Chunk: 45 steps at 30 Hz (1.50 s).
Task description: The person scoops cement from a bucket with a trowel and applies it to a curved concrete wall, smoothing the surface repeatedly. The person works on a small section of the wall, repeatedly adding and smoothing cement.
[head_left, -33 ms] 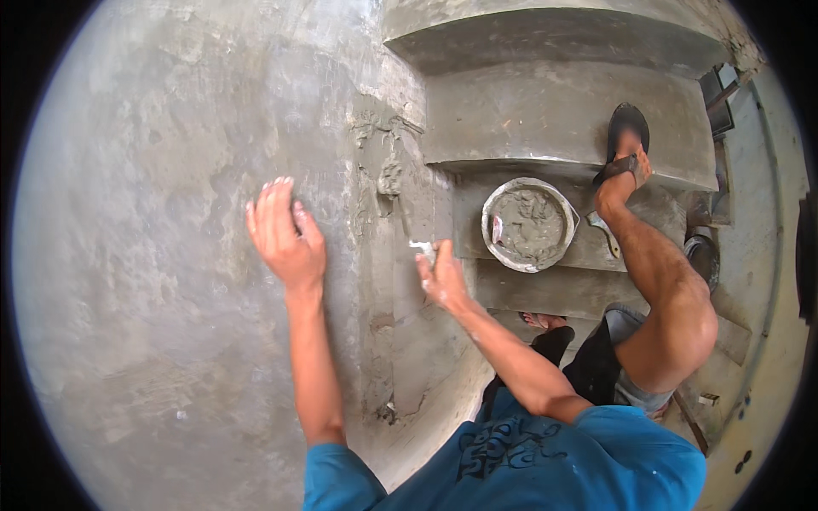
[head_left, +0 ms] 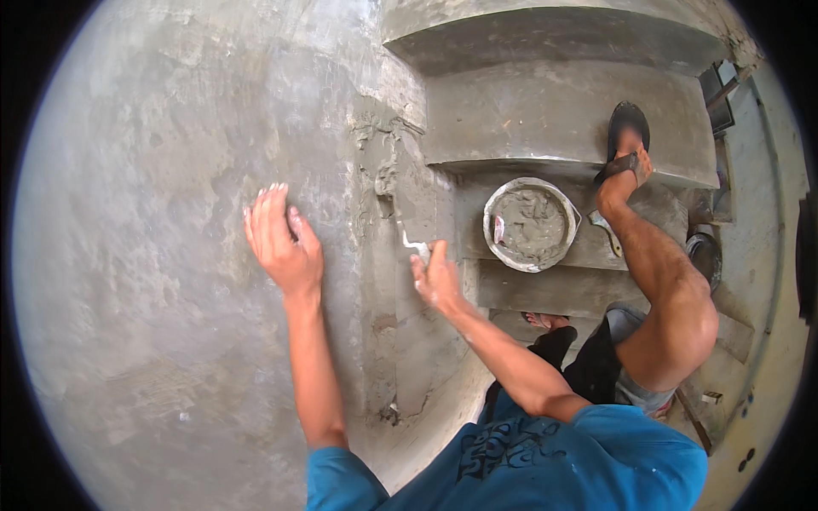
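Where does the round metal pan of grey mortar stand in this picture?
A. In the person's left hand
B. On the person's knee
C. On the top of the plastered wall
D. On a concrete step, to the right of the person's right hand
D: the round metal pan of grey mortar rests on a concrete step, right of the right hand; the left hand lies flat on the grey plastered wall.

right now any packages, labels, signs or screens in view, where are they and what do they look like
No packages, labels, signs or screens show.
The only print is a dark graphic on the blue shirt, at the lower edge, too warped to make out.
Nearby: a round metal pan of grey mortar on a concrete step, right of the right hand, which holds a small tool to the wall corner; the left hand lies flat on the grey wall.
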Available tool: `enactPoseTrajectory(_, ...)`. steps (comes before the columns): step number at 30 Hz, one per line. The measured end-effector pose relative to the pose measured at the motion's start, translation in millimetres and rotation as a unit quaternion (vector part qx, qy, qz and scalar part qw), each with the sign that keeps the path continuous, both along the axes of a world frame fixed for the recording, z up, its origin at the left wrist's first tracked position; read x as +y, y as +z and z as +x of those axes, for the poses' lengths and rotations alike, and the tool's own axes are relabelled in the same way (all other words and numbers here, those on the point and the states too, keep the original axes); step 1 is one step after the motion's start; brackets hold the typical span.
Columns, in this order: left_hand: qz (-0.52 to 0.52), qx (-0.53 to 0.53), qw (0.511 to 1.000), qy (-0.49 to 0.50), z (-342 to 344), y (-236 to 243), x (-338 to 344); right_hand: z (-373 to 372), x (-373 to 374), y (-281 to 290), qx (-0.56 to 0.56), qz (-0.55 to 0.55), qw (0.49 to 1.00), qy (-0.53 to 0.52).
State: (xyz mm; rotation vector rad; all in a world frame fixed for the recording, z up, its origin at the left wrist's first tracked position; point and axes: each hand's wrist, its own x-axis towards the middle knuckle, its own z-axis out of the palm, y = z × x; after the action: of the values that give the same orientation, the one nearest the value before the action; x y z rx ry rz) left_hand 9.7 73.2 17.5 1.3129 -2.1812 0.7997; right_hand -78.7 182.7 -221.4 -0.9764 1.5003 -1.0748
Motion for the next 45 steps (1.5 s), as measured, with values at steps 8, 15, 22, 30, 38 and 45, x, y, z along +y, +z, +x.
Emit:
enactPoseTrajectory(8,-0.023,0.03,0.999,-0.008,17,9,29,74,1,50,-0.018,-0.113,0.993,0.003)
enactPoseTrajectory(15,-0.036,0.012,0.999,-0.008,16,7,20,31,46,46,-0.046,-0.095,0.992,0.067)
enactPoseTrajectory(22,-0.039,-0.002,0.999,0.001,17,4,22,22,-26,9,-0.023,-0.071,0.997,-0.031)
enactPoseTrajectory(30,-0.031,-0.004,0.999,0.007,17,2,22,49,-55,-22,-0.061,-0.012,0.998,0.031)
enactPoseTrajectory(38,-0.034,-0.001,0.999,-0.003,15,3,20,54,16,-36,-0.082,0.116,0.982,0.12)
enactPoseTrajectory(45,-0.037,-0.002,0.999,-0.002,17,2,21,48,82,-35,-0.226,0.161,0.955,0.106)
